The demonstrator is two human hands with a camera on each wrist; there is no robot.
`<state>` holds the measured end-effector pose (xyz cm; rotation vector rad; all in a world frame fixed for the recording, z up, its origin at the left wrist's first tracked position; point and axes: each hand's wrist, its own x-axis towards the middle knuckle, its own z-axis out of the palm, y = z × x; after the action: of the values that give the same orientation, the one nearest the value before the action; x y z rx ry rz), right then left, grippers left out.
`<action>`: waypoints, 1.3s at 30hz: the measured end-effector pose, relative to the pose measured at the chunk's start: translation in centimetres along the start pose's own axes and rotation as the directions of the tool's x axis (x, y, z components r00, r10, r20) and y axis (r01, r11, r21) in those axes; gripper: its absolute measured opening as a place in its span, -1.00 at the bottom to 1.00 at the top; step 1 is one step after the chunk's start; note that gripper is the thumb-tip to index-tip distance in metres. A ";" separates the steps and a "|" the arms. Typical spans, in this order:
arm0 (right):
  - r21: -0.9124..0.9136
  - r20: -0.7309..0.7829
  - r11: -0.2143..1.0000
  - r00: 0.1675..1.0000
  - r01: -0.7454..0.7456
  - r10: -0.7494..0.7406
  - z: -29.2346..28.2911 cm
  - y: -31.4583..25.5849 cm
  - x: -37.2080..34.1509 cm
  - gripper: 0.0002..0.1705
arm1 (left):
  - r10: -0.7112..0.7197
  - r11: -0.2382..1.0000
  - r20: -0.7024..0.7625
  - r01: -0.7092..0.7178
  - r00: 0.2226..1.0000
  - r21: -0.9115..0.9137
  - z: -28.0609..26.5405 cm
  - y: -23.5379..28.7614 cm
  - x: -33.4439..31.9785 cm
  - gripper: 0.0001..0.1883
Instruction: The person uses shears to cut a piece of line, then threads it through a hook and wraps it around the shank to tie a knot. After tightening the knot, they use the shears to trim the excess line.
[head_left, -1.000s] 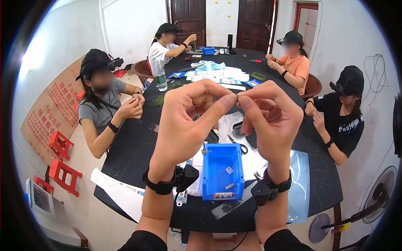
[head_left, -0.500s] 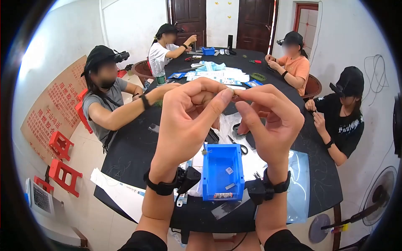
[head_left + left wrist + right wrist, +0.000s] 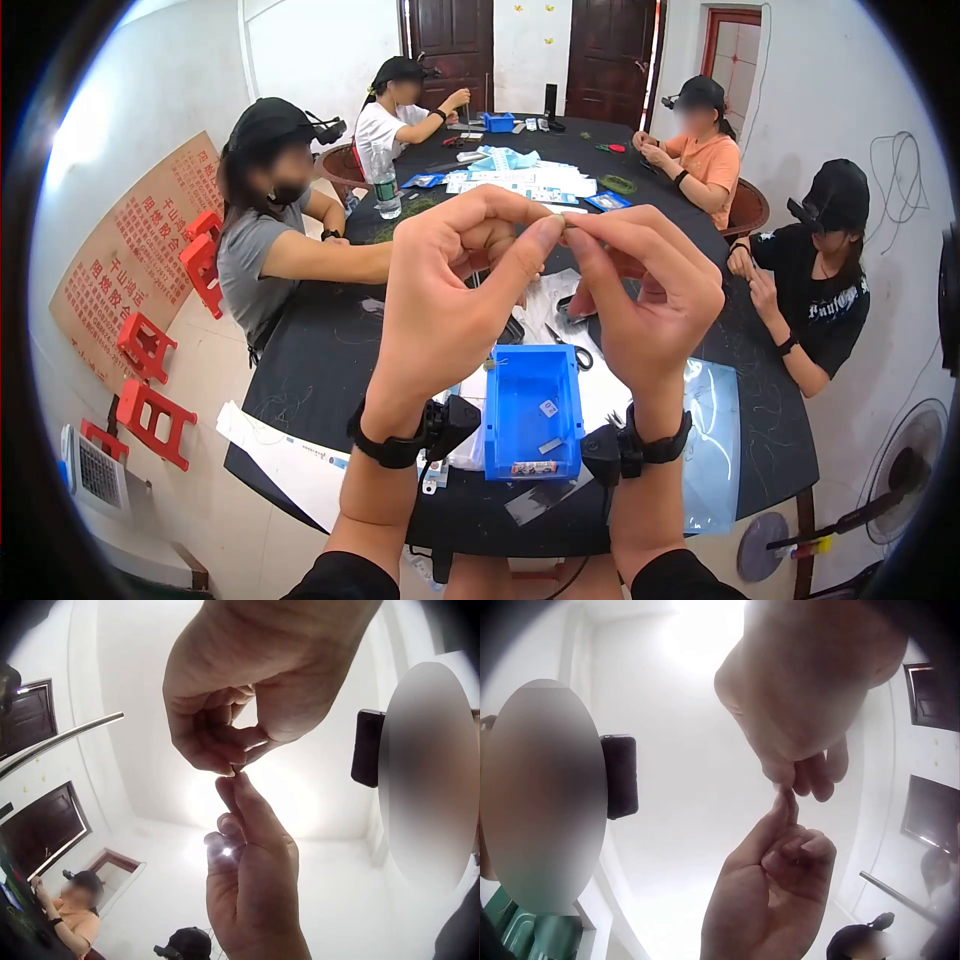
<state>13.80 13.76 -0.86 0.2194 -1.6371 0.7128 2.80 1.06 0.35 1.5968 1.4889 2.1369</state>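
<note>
Head view: tiny bit [image 3: 557, 212] pinched by L hand [image 3: 440, 290] & R hand [image 3: 655, 310], tray [image 3: 527, 385] at 6 o'clock; fingertip work being done rn, steady pinch prob needed nxt.

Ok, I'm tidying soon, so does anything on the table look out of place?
Nothing looks spilled, but fine loose strands straggle over the black tablecloth at right, like litter, and the white sheets at left lie askew.

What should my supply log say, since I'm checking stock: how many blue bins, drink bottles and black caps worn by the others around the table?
Blue bins: 2
Drink bottle: 1
Black caps: 4
Total: 7
</note>
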 end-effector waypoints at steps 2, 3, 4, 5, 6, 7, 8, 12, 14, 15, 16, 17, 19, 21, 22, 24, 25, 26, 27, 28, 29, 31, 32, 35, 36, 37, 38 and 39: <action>0.008 0.002 1.000 1.000 -0.011 0.011 0.0 -0.1 0.0 -0.85 | 0.011 1.000 -0.005 -0.011 1.000 0.007 0.1 0.0 0.0 -0.85; 0.016 0.004 1.000 1.000 -0.021 0.021 0.0 -0.2 0.0 -0.84 | 0.022 1.000 -0.010 -0.021 1.000 0.014 0.2 0.1 0.0 -0.86; 0.016 0.004 1.000 1.000 -0.021 0.021 0.0 -0.2 0.0 -0.84 | 0.022 1.000 -0.010 -0.022 1.000 0.014 0.3 0.1 -0.1 -0.86; 0.014 0.017 1.000 1.000 -0.019 0.019 -0.1 -0.2 0.0 -0.84 | 0.027 0.998 -0.027 -0.026 0.999 0.053 0.3 0.2 -0.1 -0.87; 0.011 0.031 1.000 0.999 -0.017 0.017 -0.1 -0.2 0.0 -0.82 | 0.034 0.995 -0.044 -0.029 0.998 0.092 0.4 0.3 -0.1 -0.88; 0.010 0.030 1.000 0.999 -0.017 0.017 -0.1 -0.1 -0.1 -0.82 | 0.034 0.995 -0.043 -0.030 0.999 0.092 0.5 0.2 -0.1 -0.88; -0.002 0.030 1.000 1.000 0.001 -0.001 -0.1 0.0 -0.1 -0.80 | 0.062 0.992 -0.056 -0.055 0.997 0.115 0.7 0.0 -0.1 -0.89; -0.023 0.031 1.000 0.999 0.015 -0.015 0.2 -0.1 -0.2 -0.74 | 0.138 0.973 -0.073 -0.121 0.988 0.197 0.7 -0.3 -0.1 -0.89; -0.038 0.029 0.999 0.999 0.016 -0.015 0.4 0.0 -0.4 -0.73 | 0.145 0.970 -0.083 -0.125 0.986 0.209 0.8 -0.2 -0.1 -0.90; -0.055 0.030 0.998 0.999 0.017 -0.015 0.4 0.0 -0.4 -0.71 | 0.151 0.968 -0.095 -0.128 0.984 0.218 0.9 -0.2 -0.1 -0.90; -0.057 0.033 0.998 0.999 0.017 -0.015 0.4 0.0 -0.4 -0.71 | 0.151 0.968 -0.097 -0.128 0.984 0.215 0.8 -0.5 0.0 -0.90; -0.061 0.036 0.998 0.999 0.014 -0.011 0.5 -0.1 -0.4 -0.71 | 0.174 0.962 -0.090 -0.149 0.981 0.229 0.8 -0.8 0.0 -0.90; -0.057 0.042 0.998 0.999 0.014 -0.012 0.6 -0.1 -0.3 -0.70 | 0.200 0.953 -0.089 -0.173 0.976 0.249 0.7 -0.8 0.1 -0.91; -0.042 0.044 0.999 0.999 -0.023 0.025 0.9 -0.2 -0.3 -0.69 | 0.181 0.961 -0.098 -0.155 0.979 0.229 0.7 -0.5 0.0 -0.91; -0.042 0.044 0.999 0.999 -0.023 0.025 0.9 -0.4 -0.3 -0.69 | 0.186 0.956 -0.096 -0.157 0.978 0.249 0.7 -0.5 0.0 -0.91; 0.050 0.063 0.980 0.980 -0.192 0.189 1.1 -0.6 -0.3 -0.67 | 0.201 0.943 -0.089 -0.168 0.975 0.288 0.3 -0.5 0.1 -0.91; 0.051 0.063 0.981 0.981 -0.189 0.186 1.4 -0.6 -0.3 -0.67 | 0.218 0.927 -0.083 -0.179 0.972 0.329 0.0 -0.5 0.1 -0.91; 0.102 0.049 0.944 0.949 -0.315 0.311 1.8 -0.6 -0.4 -0.66 | 0.217 0.926 -0.085 -0.178 0.972 0.333 -0.3 -0.7 0.2 -0.91; 0.154 0.043 0.887 0.900 -0.435 0.434 2.0 -0.5 -0.5 -0.65 | 0.274 0.894 -0.133 -0.201 0.952 0.401 -0.5 -0.9 0.5 -0.91; 0.152 0.088 0.855 0.868 -0.496 0.489 2.1 0.4 -0.8 -0.61 | 0.333 0.857 -0.175 -0.219 0.927 0.466 -0.8 -1.0 0.7 -0.92; 0.149 0.087 0.855 0.868 -0.497 0.489 2.3 0.9 -1.1 -0.61 | 0.271 0.849 -0.221 -0.125 0.937 0.513 -1.2 -0.4 0.9 -0.94; -0.079 0.148 0.900 0.888 -0.429 0.436 2.9 1.6 -1.5 -0.57 | 0.409 0.792 -0.251 -0.206 0.877 0.574 -2.5 -1.8 1.8 -0.94; -0.156 0.165 0.901 0.888 -0.405 0.428 3.1 1.7 -1.8 -0.51 | 0.460 0.723 -0.213 -0.224 0.862 0.654 -3.1 -2.1 2.1 -0.94; -0.172 0.230 0.903 0.875 -0.394 0.426 4.1 2.1 -2.5 -0.50 | 0.451 0.686 -0.177 -0.213 0.875 0.696 -4.3 -3.0 2.4 -0.92; -0.146 0.254 0.899 0.863 -0.412 0.437 4.4 2.3 -2.8 -0.51 | 0.450 0.685 -0.175 -0.213 0.876 0.696 -4.2 -3.0 2.4 -0.92; -0.146 0.251 0.899 0.863 -0.414 0.438 4.6 2.3 -2.9 -0.51 | 0.380 0.745 -0.161 -0.198 0.911 0.637 -4.0 -3.0 2.5 -0.91; -0.144 0.303 0.881 0.827 -0.451 0.473 4.8 2.3 -3.0 -0.54 | 0.308 0.799 -0.141 -0.175 0.941 0.575 -3.8 -3.0 2.5 -0.91; -0.145 0.353 0.861 0.787 -0.488 0.505 4.9 2.4 -3.2 -0.58 | 0.307 0.800 -0.138 -0.177 0.942 0.573 -3.7 -3.3 2.6 -0.91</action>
<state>9.12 12.09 -4.81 -0.1315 -2.1174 1.0822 -2.71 1.88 -0.15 1.8465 2.2628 2.1998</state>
